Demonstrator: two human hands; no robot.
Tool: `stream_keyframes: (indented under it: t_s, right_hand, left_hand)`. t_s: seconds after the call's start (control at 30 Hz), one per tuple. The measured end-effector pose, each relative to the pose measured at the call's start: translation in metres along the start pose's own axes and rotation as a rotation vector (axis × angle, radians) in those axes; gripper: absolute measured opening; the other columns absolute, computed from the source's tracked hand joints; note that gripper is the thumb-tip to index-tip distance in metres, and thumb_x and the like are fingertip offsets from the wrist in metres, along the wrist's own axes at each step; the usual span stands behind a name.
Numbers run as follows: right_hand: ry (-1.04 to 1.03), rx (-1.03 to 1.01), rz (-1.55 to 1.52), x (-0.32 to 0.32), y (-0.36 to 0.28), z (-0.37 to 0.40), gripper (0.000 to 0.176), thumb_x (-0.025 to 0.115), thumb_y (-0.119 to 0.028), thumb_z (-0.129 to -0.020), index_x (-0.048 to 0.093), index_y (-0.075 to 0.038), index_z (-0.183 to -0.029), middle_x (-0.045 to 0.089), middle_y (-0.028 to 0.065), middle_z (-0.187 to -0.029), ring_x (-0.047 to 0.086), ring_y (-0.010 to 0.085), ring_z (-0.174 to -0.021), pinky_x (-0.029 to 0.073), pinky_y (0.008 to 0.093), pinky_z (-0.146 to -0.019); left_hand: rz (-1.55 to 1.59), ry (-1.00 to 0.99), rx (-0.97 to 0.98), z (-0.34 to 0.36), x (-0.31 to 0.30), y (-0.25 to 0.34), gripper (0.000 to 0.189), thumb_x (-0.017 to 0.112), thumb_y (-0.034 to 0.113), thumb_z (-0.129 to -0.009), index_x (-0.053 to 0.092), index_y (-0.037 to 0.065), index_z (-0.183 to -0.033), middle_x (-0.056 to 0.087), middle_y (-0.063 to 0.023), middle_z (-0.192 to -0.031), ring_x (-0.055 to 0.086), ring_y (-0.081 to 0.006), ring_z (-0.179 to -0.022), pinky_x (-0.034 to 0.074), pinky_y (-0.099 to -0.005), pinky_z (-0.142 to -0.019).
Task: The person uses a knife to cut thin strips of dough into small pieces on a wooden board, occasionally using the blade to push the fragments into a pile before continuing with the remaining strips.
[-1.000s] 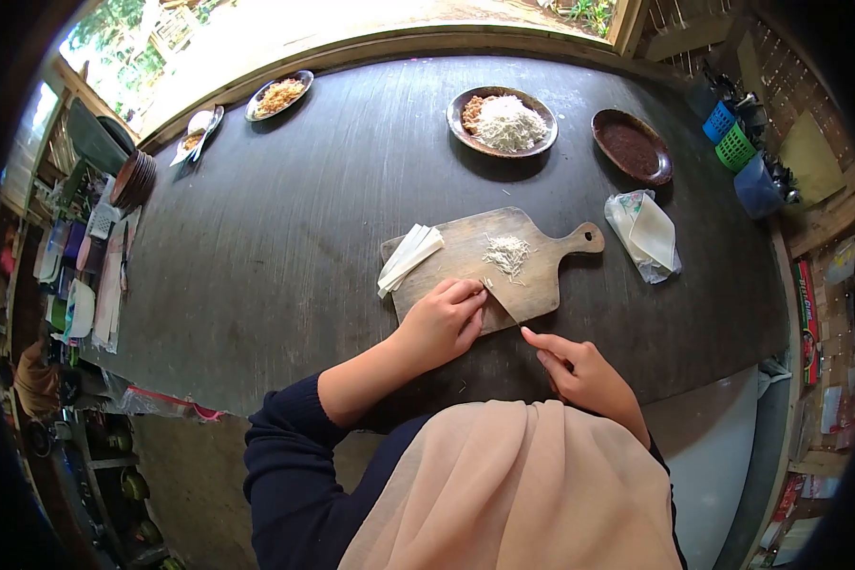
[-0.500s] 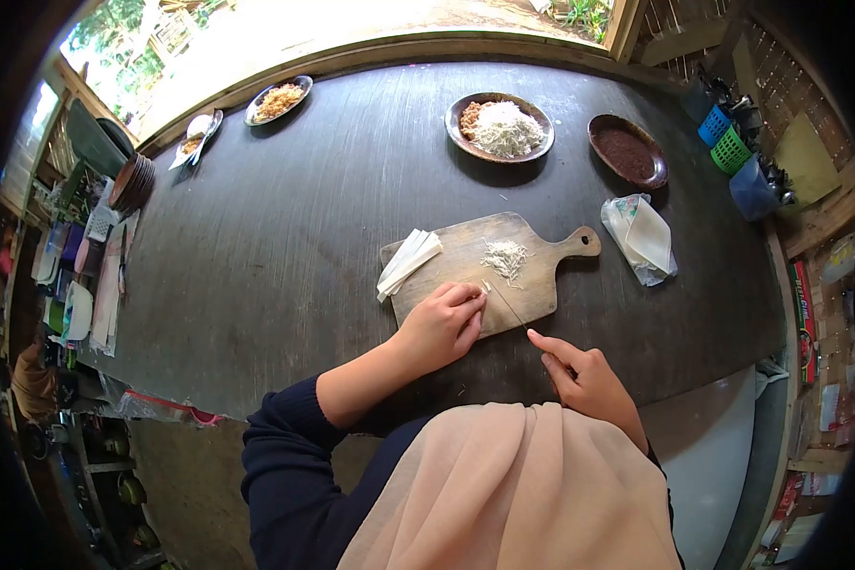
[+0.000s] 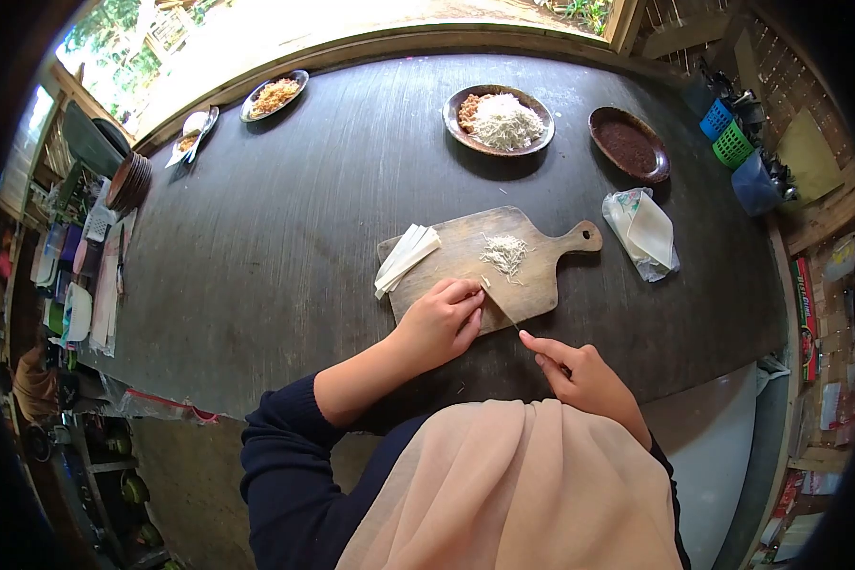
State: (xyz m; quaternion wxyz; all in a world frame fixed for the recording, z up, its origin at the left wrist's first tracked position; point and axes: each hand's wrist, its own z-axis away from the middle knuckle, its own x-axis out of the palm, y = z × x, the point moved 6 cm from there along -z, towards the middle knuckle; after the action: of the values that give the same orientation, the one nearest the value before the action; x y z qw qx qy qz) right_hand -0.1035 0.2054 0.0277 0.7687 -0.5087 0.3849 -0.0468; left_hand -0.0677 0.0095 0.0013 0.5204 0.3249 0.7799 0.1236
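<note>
On the wooden cutting board (image 3: 532, 299), my left hand (image 3: 444, 318) is closed, fingertips pinched on a white strip that they mostly hide. My right hand (image 3: 578, 369) is closed around the handle of a thin knife (image 3: 502, 305), its blade slanting over the board to my left fingertips. A small heap of fine white shreds (image 3: 503, 255) lies just beyond the blade. Several longer white strips (image 3: 408, 258) are stacked at the board's left edge.
Beyond the board stands a plate of white shreds and brown bits (image 3: 499, 122). An oval brown dish (image 3: 629, 144) and a plastic packet (image 3: 640, 234) are at right. Farther left sits a plate of food (image 3: 275, 96). Utensil baskets (image 3: 732, 148) line the right wall.
My right hand and the knife have shifted slightly left, the blade closer to my left fingertips. My left hand stays almost in place. The food and dishes look unmoved.
</note>
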Motion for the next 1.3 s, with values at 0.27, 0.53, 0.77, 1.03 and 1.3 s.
stream_keyframes:
  t_s: [0.27, 0.53, 0.77, 1.03, 1.3]
  right_hand:
    - [-0.012, 0.007, -0.039, 0.001, -0.002, -0.008, 0.036, 0.056, -0.006, -0.097, 0.06, -0.009, -0.132, 0.062, 0.0256, -0.076, 0.06, 0.0278, -0.054, 0.048, 0.0325, -0.06]
    - [-0.024, 0.069, -0.081, -0.003, 0.009, 0.011, 0.036, 0.057, -0.007, -0.097, 0.06, -0.01, -0.133, 0.064, 0.0228, -0.077, 0.054, 0.0211, -0.054, 0.048, 0.0319, -0.061]
    - [0.007, 0.06, -0.082, 0.0, 0.01, 0.003, 0.037, 0.056, -0.006, -0.097, 0.06, -0.011, -0.133, 0.064, 0.0215, -0.079, 0.056, 0.0192, -0.055, 0.048, 0.0316, -0.061]
    - [0.038, -0.079, -0.046, 0.0, 0.008, 0.004, 0.039, 0.056, -0.006, -0.096, 0.059, -0.011, -0.134, 0.063, 0.0225, -0.077, 0.059, 0.0242, -0.053, 0.048, 0.0327, -0.057]
    - [0.059, -0.014, -0.091, -0.001, 0.013, 0.002, 0.038, 0.057, -0.006, -0.096, 0.06, -0.011, -0.134, 0.062, 0.0234, -0.077, 0.056, 0.0241, -0.052, 0.047, 0.0324, -0.056]
  left_hand:
    - [-0.02, -0.01, -0.002, -0.001, 0.0, 0.0, 0.022, 0.066, 0.005, -0.084, 0.07, -0.006, -0.103, 0.065, -0.0152, -0.111, 0.064, -0.0303, -0.099, 0.053, -0.0374, -0.088]
    - [-0.014, -0.003, -0.008, 0.0, 0.001, 0.0, 0.027, 0.067, 0.006, -0.083, 0.069, -0.005, -0.108, 0.065, -0.0148, -0.112, 0.064, -0.0299, -0.1, 0.053, -0.0371, -0.089]
    - [-0.006, 0.006, -0.015, 0.0, -0.001, 0.001, 0.027, 0.068, 0.005, -0.083, 0.069, -0.004, -0.109, 0.064, -0.0143, -0.109, 0.064, -0.0295, -0.099, 0.053, -0.037, -0.087]
    - [0.003, 0.013, -0.017, -0.001, -0.001, 0.0, 0.026, 0.068, 0.003, -0.083, 0.069, -0.004, -0.107, 0.065, -0.0144, -0.108, 0.064, -0.0299, -0.096, 0.053, -0.0375, -0.086]
    - [0.013, 0.02, -0.013, -0.001, 0.0, -0.001, 0.025, 0.068, 0.003, -0.083, 0.069, -0.005, -0.106, 0.066, -0.0144, -0.109, 0.065, -0.03, -0.097, 0.053, -0.0374, -0.086]
